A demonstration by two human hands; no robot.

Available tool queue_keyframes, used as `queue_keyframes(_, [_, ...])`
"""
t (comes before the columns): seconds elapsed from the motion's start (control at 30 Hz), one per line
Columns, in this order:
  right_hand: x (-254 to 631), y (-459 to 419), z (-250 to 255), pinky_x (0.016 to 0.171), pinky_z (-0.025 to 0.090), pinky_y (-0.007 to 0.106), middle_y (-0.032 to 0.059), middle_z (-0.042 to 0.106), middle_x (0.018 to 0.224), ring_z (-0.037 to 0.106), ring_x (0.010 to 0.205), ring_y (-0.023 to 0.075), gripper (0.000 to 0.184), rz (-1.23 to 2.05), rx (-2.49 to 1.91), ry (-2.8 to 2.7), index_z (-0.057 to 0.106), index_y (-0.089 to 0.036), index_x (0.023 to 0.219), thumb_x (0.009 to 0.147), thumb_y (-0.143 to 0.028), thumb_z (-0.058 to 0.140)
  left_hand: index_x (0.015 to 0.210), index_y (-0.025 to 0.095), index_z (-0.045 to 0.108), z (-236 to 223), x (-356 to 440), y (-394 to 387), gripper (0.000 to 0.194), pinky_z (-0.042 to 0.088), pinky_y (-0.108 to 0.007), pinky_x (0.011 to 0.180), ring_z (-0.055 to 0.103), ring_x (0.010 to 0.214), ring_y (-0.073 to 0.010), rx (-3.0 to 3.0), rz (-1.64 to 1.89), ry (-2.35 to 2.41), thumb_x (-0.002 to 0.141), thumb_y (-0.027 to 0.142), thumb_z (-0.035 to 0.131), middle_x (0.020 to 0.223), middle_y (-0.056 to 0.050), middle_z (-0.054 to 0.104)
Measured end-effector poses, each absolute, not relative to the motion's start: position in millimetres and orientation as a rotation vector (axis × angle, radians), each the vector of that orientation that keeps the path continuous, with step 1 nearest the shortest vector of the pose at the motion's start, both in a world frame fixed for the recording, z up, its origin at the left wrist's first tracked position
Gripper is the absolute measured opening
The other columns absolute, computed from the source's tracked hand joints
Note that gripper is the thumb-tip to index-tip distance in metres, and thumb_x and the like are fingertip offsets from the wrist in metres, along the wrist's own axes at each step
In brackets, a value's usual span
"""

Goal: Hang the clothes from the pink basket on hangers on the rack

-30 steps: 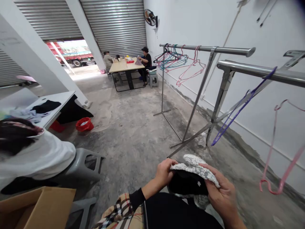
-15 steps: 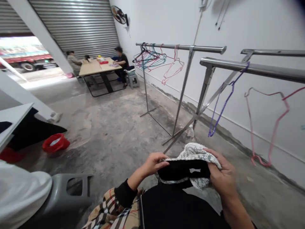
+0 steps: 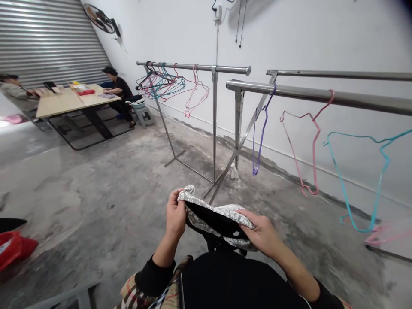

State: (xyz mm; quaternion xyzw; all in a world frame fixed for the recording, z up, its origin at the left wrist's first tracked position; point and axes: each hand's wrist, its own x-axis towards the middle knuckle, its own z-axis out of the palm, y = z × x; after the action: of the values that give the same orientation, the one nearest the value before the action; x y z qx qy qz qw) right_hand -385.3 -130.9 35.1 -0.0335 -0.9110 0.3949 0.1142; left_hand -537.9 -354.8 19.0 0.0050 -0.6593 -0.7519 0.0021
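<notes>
**Black garment with grey-white lace trim** (image 3: 215,219) held in both hands above the lap, in front of the black-clothed torso (image 3: 241,281). The **left hand** (image 3: 175,216) is curled closed on the upper lace edge, and the **right hand** (image 3: 262,234) is partly open, its thumb and fingers pinching the opposite lace edge. The fabric sags between the hands, with a small white mark on the black panel.

Risk: a loosened pinch at either edge could let the soft fabric slide off the lap onto the **rough grey concrete floor** (image 3: 106,206), where it could pick up dust.

Surroundings: ahead, the splayed **steel foot of a garment rack** (image 3: 222,182) stands near the hands, a possible snag if the cloth swings outward. To the right, a **pink wire hanger** (image 3: 305,148) and a **teal wire hanger** (image 3: 360,178) hang from a **stainless steel rail** (image 3: 310,95), well above the hands.

Open room: floor lies open to the left and in front, towards a distant **wooden worktop** (image 3: 64,103) where a **seated co-worker in black** (image 3: 117,89) sits. A **red plastic item** (image 3: 13,249) sits at the left edge.
</notes>
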Motion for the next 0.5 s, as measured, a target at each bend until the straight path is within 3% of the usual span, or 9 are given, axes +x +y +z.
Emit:
queue_keyframes(0.13, [-391,-96,13,0.076,0.059,0.034,0.0074,0.075,0.111,0.071,0.096,0.0247,0.033,1.215,-0.114,-2.755,0.073,-0.026,0.108,0.081,-0.042,0.061,0.095,0.02,0.057,33,-525,-347,0.043,0.039,-0.019,0.056,0.053,0.057,-0.0099,0.174,-2.744,-2.148,0.068,0.049,0.072,0.066,0.005,0.059])
queue_keyframes(0.2, [-404,-72,11,0.071,0.059,0.035,0.0105,0.072,0.113,0.07,0.096,0.0253,0.042,1.266,-0.326,-2.57,0.072,-0.023,0.108,0.077,-0.051,0.065,0.089,0.019,0.056,36,-519,-346,0.04,0.034,-0.017,0.052,0.047,0.053,-0.0077,0.106,-2.741,-2.268,0.068,0.049,0.073,0.063,0.006,0.055])
queue_keyframes(0.27, [-425,-51,18,0.076,0.058,0.037,0.0123,0.07,0.115,0.068,0.101,0.0257,0.055,1.336,-0.558,-2.206,0.066,-0.022,0.116,0.074,-0.058,0.066,0.083,0.018,0.055,37,-515,-345,0.037,0.029,-0.017,0.051,0.04,0.05,-0.006,0.03,-2.729,-2.343,0.068,0.047,0.073,0.06,0.007,0.051])
queue_keyframes(0.37, [-467,-33,43,0.087,0.055,0.037,0.0109,0.063,0.126,0.062,0.115,0.023,0.064,1.523,-0.599,-1.776,0.055,-0.024,0.127,0.075,-0.058,0.068,0.077,0.018,0.051,38,-511,-346,0.033,0.029,-0.018,0.053,0.037,0.052,-0.0059,-0.059,-2.717,-2.383,0.067,0.042,0.071,0.06,0.007,0.049])
queue_keyframes(0.43, [-496,-31,62,0.083,0.056,0.032,0.0087,0.063,0.124,0.062,0.112,0.0203,0.063,1.658,-0.538,-1.662,0.053,-0.025,0.124,0.072,-0.055,0.071,0.072,0.018,0.05,38,-510,-348,0.03,0.028,-0.019,0.054,0.035,0.053,-0.0062,-0.108,-2.673,-2.412,0.068,0.04,0.069,0.06,0.007,0.046])
queue_keyframes(0.5, [-521,-34,79,0.071,0.056,0.026,0.0056,0.067,0.109,0.066,0.097,0.0173,0.061,1.767,-0.484,-1.614,0.054,-0.024,0.118,0.067,-0.048,0.077,0.069,0.018,0.047,37,-510,-351,0.028,0.027,-0.02,0.054,0.032,0.053,-0.0063,-0.13,-2.619,-2.444,0.069,0.038,0.067,0.059,0.007,0.043])
